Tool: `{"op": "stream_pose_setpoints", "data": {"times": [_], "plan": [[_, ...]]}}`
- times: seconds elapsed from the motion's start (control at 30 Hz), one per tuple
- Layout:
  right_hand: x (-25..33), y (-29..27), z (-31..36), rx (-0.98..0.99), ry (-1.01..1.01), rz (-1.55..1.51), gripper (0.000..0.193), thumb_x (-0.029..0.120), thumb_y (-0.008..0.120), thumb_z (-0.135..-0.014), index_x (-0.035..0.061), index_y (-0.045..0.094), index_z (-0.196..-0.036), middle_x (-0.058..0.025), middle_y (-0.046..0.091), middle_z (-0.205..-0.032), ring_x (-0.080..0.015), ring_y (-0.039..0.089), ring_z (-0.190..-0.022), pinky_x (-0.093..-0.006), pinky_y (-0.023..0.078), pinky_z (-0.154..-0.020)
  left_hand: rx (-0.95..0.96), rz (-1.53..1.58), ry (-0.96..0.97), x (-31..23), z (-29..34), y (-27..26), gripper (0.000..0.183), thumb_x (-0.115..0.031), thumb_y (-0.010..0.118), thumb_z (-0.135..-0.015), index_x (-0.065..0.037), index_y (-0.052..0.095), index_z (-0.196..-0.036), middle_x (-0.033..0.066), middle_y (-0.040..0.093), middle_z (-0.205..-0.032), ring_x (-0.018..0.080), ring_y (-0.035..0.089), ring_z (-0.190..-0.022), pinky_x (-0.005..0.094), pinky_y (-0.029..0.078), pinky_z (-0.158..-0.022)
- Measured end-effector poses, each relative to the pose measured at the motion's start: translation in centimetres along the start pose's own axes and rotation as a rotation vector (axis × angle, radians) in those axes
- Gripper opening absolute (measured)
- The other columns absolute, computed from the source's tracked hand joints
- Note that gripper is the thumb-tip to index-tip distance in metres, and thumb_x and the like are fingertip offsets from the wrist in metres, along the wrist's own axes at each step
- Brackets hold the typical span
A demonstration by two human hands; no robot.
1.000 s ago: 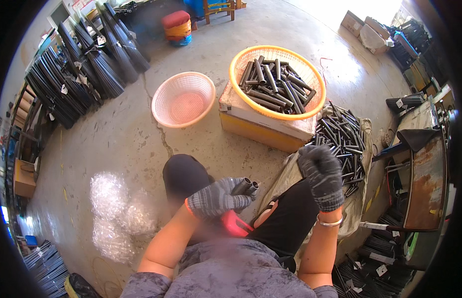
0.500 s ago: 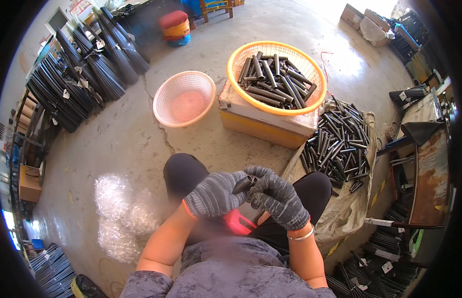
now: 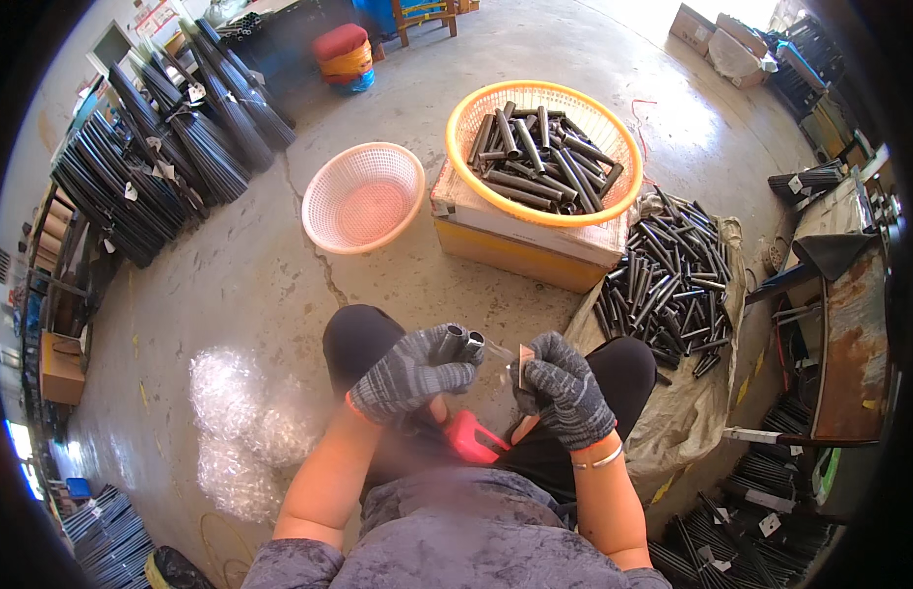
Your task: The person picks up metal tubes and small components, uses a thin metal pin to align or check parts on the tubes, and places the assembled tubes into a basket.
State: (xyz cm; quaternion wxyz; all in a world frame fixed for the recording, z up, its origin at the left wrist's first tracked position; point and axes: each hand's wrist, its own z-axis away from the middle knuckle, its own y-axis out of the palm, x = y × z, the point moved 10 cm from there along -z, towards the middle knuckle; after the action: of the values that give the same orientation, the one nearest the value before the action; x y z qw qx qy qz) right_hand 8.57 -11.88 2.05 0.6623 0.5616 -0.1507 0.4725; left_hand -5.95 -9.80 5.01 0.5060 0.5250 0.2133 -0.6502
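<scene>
My left hand (image 3: 405,375) is closed round two short dark metal tubes (image 3: 460,341), held side by side with their hollow ends up. A pace to its right, my right hand (image 3: 566,391) grips a small tan piece (image 3: 525,366), mostly hidden by the gloved fingers. A narrow clear strip (image 3: 501,351) stretches between that piece and the tubes. Both hands wear grey knitted gloves. Below them, between my legs, lies a bright pink object (image 3: 474,438) whose kind I cannot make out.
An orange-rimmed basket (image 3: 628,201) of short tubes sits on a cardboard box (image 3: 515,250). Right of it, more tubes (image 3: 668,275) are heaped on a sack cloth (image 3: 687,417). A pink basket (image 3: 363,196) and crumpled clear plastic (image 3: 236,422) are on the floor. Rod bundles (image 3: 133,182) stand left.
My hands have drawn apart: the left moved left with the tubes, the right slightly right. The two tube ends, the tan piece and the clear strip now show.
</scene>
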Motion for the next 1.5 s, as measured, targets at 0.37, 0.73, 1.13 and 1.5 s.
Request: {"op": "stream_pose_setpoints", "data": {"times": [0.37,0.73,1.13,1.5], "plan": [[1.3,-1.0,-0.5,-0.183,-0.325,0.464,0.006,0.004,0.059,-0.089,0.0052,0.055,-0.093,-0.0019,0.054,-0.078,-0.0126,0.051,-0.068,-0.0285,0.045,-0.062,0.092,0.331,0.242,-1.3,-0.2,1.8,0.019,-0.012,0.069,-0.077,-0.002,0.062,-0.092,0.0103,0.065,-0.087,0.0236,0.059,-0.096,0.0378,0.046,-0.088],[3.6,3.1,0.0,-0.211,-0.851,1.36,0.013,0.0,0.059,-0.078,0.0044,0.057,-0.09,-0.0173,0.056,-0.081,-0.0381,0.056,-0.079,-0.0455,0.045,-0.071,0.083,-0.352,0.401,-1.2,-0.1,4.7,0.02,0.002,0.063,-0.082,0.0,0.058,-0.102,0.0099,0.061,-0.1,0.0199,0.058,-0.091,0.0294,0.047,-0.083],[0.6,-13.1,-1.6,-0.55,-0.544,0.797,0.005,0.003,0.061,-0.087,0.0034,0.055,-0.087,-0.0077,0.056,-0.079,-0.0163,0.053,-0.071,-0.0303,0.046,-0.067,-0.306,0.645,-0.146,11.7,-5.6,-4.5,0.03,-0.015,0.064,-0.089,0.001,0.06,-0.114,0.0154,0.063,-0.114,0.0303,0.061,-0.105,0.0419,0.05,-0.091],[-1.9,-13.4,1.7,-0.501,-0.423,0.475,0.008,-0.002,0.058,-0.088,0.0053,0.054,-0.087,-0.0006,0.054,-0.077,-0.0112,0.053,-0.07,-0.0255,0.046,-0.065,0.057,0.762,0.238,-7.8,-20.6,0.0,0.029,-0.019,0.062,-0.091,-0.002,0.053,-0.114,0.0175,0.059,-0.111,0.034,0.059,-0.103,0.0512,0.05,-0.092]]}}
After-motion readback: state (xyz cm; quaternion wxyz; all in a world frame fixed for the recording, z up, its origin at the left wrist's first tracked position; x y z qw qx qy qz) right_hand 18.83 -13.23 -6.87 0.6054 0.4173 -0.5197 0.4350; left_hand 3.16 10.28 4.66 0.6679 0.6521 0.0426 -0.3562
